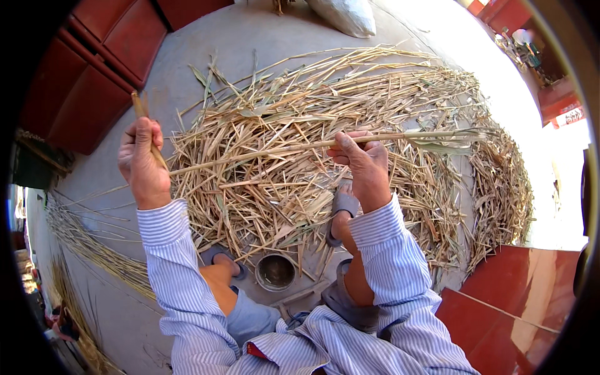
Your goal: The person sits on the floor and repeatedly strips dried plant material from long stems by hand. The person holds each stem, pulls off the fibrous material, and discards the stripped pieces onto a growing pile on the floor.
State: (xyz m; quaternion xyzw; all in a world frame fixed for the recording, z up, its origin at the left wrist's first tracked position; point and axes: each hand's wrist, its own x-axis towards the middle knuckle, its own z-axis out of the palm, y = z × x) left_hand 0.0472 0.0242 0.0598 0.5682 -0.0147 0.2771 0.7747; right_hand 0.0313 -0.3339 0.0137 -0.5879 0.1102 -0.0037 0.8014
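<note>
My right hand [364,164] pinches a long pale reed stalk [269,152] between thumb and fingers. Green-tan leaves [440,142] hang off the stalk's right end. Its left end reaches close to the heel of my left hand [144,159]; whether they touch I cannot tell. That hand is closed around a short brown stick [139,105], held steeply tilted, with its top sticking out above the fingers. Under both hands lies a wide heap of cut dry reed pieces [250,187] and loose leaf bits.
Between my sandalled feet stands a small round metal bowl [275,272] with dark contents. Long uncut reeds [106,250] lie at the left. Red padded seats [100,69] stand at the far left, a white sack [344,15] at the back, and a red panel [500,300] at the near right.
</note>
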